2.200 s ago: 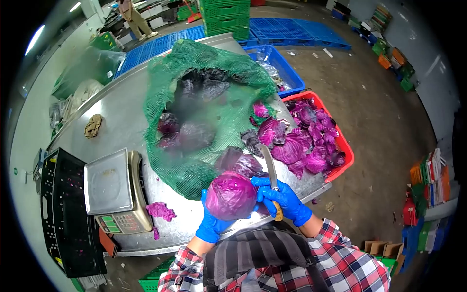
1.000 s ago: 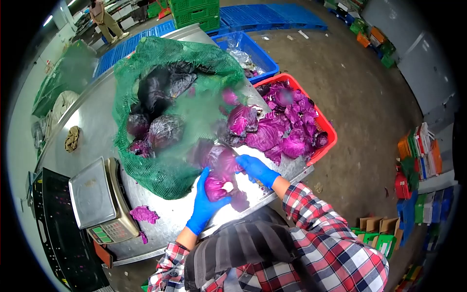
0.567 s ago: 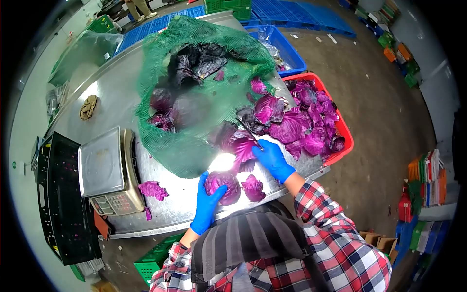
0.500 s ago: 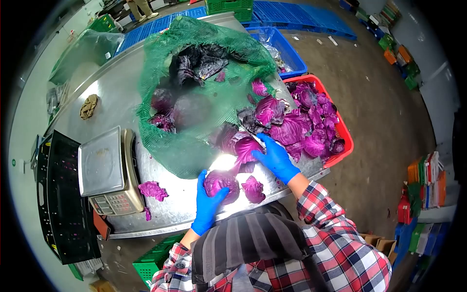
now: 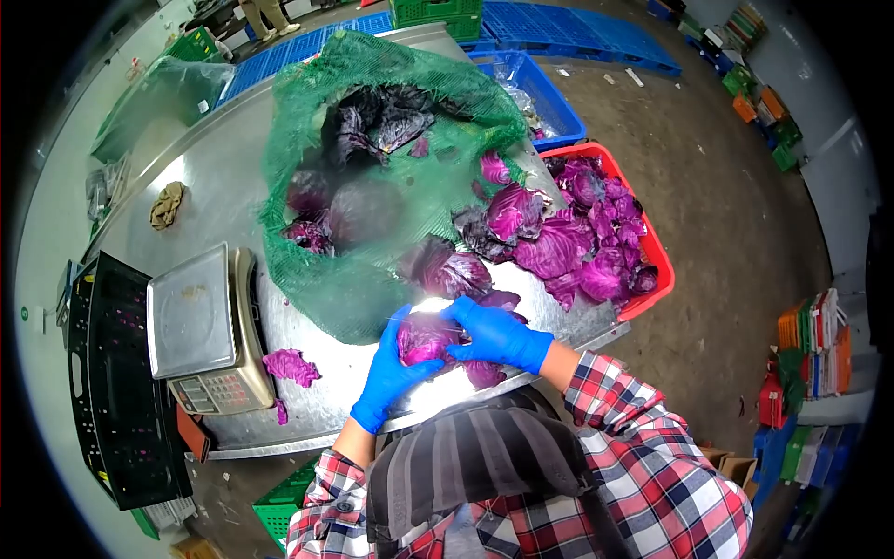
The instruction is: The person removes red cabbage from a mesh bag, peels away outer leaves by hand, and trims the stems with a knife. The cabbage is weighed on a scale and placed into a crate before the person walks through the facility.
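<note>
I have the roundish red cabbage head [image 5: 425, 341] grasped right of the left hand [image 5: 387, 371], left of the right hand [image 5: 497, 335]; neither nearer.

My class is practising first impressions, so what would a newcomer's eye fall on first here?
Probably the bright blue gloves: the left hand and right hand are both on a purple cabbage near the table's front edge. Next, perhaps, the big green net spread across the middle of the metal table, with dark cabbages lying in it. To its right, magenta leaves heap up at the red crate.
</note>
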Demonstrator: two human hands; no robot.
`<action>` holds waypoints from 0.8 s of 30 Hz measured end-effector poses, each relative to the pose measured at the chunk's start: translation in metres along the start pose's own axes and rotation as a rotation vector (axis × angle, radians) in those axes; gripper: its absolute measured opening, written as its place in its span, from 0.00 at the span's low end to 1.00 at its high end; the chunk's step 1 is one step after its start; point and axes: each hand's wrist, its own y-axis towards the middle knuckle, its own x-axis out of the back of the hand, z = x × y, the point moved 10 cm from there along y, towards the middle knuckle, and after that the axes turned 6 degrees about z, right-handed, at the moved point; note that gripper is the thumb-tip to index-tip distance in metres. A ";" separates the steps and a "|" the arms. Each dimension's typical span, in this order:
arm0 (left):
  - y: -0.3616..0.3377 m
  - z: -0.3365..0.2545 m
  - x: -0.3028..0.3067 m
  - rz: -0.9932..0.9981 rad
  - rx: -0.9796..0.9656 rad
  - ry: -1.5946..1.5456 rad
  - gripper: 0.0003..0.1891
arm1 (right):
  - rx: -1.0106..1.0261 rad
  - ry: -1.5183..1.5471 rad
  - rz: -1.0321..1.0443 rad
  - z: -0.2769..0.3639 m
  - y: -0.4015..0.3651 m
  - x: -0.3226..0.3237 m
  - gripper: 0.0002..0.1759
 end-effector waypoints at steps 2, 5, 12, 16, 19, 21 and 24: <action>0.001 -0.002 0.002 0.032 0.001 0.003 0.53 | 0.010 -0.081 -0.005 0.001 0.000 -0.002 0.27; 0.002 -0.001 0.004 0.068 -0.021 -0.018 0.53 | 0.043 -0.116 0.007 -0.009 0.001 -0.010 0.25; -0.001 0.008 0.012 0.089 0.002 -0.086 0.53 | 0.069 0.051 -0.172 0.010 -0.008 0.000 0.18; 0.006 0.010 0.016 0.182 -0.003 -0.028 0.52 | 0.177 -0.021 -0.037 0.026 -0.001 0.000 0.14; 0.007 0.005 0.015 0.206 0.024 0.062 0.54 | 0.151 -0.157 0.037 0.020 0.001 -0.012 0.11; 0.002 0.000 0.009 0.241 0.012 -0.035 0.53 | 0.157 -0.047 -0.027 0.021 -0.006 -0.004 0.10; -0.006 0.002 0.006 0.237 0.009 -0.018 0.53 | 0.210 0.048 -0.116 0.020 -0.017 0.000 0.09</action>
